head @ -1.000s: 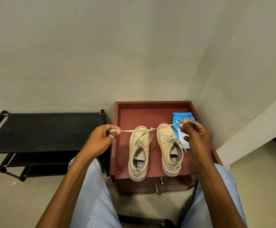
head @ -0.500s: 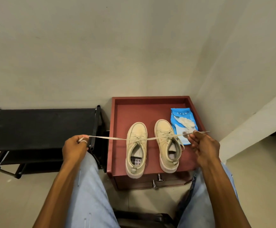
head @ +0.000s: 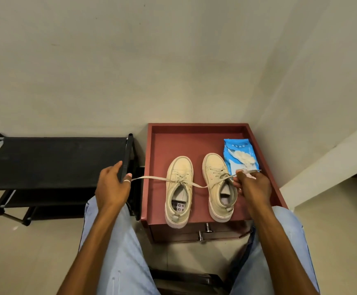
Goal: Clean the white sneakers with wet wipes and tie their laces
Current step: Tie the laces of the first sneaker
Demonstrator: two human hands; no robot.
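Observation:
Two off-white sneakers stand side by side, toes away from me, on a red cabinet top [head: 194,143]: the left sneaker [head: 178,188] and the right sneaker [head: 218,184]. A lace [head: 152,178] runs from the left sneaker out to both sides. My left hand [head: 113,184] pinches its left end beside the cabinet. My right hand [head: 252,184] pinches the other end, over the right sneaker's outer side. A blue wet wipes pack [head: 240,156] lies at the back right, a wipe sticking out.
A black shoe rack [head: 54,158] stands left of the cabinet, close to my left hand. Walls close off the corner behind and to the right. The cabinet has drawer knobs [head: 208,227] in front. My knees in light jeans frame the cabinet.
The hands first spread apart, stretching the lace taut sideways. The left hand has since come back toward the cabinet, and the lace sags slightly across the sneakers.

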